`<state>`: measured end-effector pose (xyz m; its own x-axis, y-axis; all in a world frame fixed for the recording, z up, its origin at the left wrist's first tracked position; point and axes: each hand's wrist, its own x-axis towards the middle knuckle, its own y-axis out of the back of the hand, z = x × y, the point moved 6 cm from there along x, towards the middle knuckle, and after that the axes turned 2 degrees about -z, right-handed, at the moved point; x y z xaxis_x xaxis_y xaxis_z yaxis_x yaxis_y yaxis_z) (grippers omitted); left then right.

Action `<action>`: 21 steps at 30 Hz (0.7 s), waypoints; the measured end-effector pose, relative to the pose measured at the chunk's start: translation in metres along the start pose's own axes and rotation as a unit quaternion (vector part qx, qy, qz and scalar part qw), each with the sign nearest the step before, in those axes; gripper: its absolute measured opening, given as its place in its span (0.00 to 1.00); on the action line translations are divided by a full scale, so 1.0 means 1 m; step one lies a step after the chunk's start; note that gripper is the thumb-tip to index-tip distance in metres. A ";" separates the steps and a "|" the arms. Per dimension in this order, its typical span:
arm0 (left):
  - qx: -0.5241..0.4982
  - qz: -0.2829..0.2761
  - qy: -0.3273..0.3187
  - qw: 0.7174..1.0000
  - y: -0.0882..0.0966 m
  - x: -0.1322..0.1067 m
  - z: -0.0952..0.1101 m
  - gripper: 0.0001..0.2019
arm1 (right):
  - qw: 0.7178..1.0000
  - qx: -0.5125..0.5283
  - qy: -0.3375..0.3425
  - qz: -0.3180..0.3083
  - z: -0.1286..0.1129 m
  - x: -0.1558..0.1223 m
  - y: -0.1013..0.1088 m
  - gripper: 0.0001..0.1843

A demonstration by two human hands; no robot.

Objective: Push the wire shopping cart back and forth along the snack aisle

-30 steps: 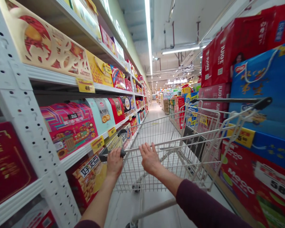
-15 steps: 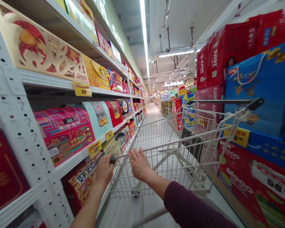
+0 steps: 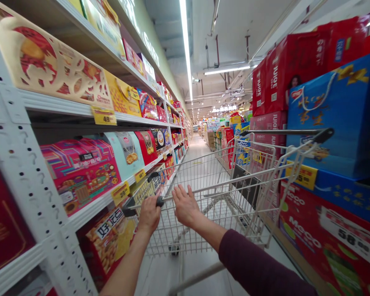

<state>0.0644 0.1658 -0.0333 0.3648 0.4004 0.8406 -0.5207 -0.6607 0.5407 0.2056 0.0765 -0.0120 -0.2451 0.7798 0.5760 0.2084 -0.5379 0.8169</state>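
Note:
A wire shopping cart [image 3: 209, 193] stands crosswise in front of me, its dark handle bar [image 3: 283, 132] on the right. My left hand [image 3: 149, 214] is closed around the cart's rim at the near left corner, beside a dark plastic end piece [image 3: 159, 201]. A short way to its right, my right hand [image 3: 185, 206] lies over the same rim with its fingers stretched out. The undersides of both hands are hidden. Through the wire, the basket shows only the floor and a caster wheel [image 3: 174, 249].
White shelving [image 3: 89, 209] with boxed snacks and yellow price tags runs along the left, close to my left arm. Stacked red cartons [image 3: 311, 230] and a blue gift bag [image 3: 329, 123] stand on the right. Beyond the cart, the aisle floor [image 3: 195, 150] stretches far back.
My left hand has moved right and is closer to my right hand, uncovering more dark plastic on its left. My right hand has shifted slightly up and right. The cart's handle end sits slightly farther left.

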 end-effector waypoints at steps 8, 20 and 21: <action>-0.021 0.028 -0.028 0.999 -0.011 0.004 0.045 0.19 | 1.000 -0.004 -0.008 0.005 0.015 -0.010 -0.006 0.31; -0.015 0.071 -0.021 0.997 -0.024 0.016 0.091 0.20 | 0.999 -0.005 -0.027 0.027 0.042 -0.029 0.007 0.29; -0.013 0.072 -0.022 0.997 -0.023 0.016 0.092 0.19 | 0.999 -0.006 -0.025 0.030 0.043 -0.031 0.007 0.29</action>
<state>0.1534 0.1293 -0.0355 0.3175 0.2748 0.9076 -0.5899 -0.6921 0.4160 0.2554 0.0624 -0.0249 -0.1840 0.7612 0.6218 0.2107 -0.5873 0.7814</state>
